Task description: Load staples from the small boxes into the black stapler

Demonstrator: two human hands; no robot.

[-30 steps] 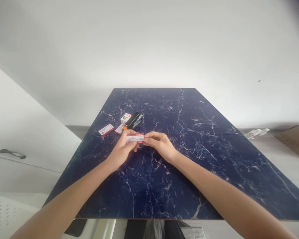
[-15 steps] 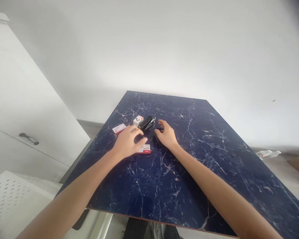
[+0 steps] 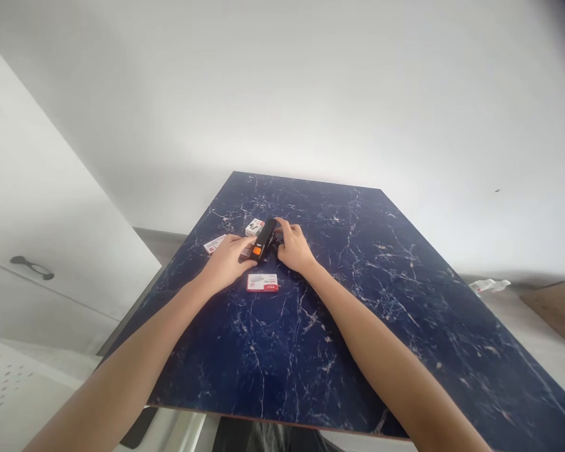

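Note:
A black stapler (image 3: 265, 236) with an orange patch at its near end is between my hands on the blue marbled table. My left hand (image 3: 228, 258) grips the stapler's near end, thumb and fingers on either side of it. My right hand (image 3: 295, 250) is closed at the far right side, its index finger on the far end; part of the stapler is hidden there. Just in front lies a red and white staple box (image 3: 262, 283). Behind the left fingers sit a small white box with a dark clip picture (image 3: 254, 227) and another flat red-white box (image 3: 213, 244), partly covered.
The marbled table (image 3: 358, 326) stands against a white wall. To the left is a white cabinet with a dark handle (image 3: 32, 267). On the floor at right lie a white plastic wrapper (image 3: 489, 286) and a brown cardboard piece (image 3: 553, 311).
My hands have closed in on the stapler, and it now shows its orange patch. My left hand has moved off the front staple box. The view has shifted slightly.

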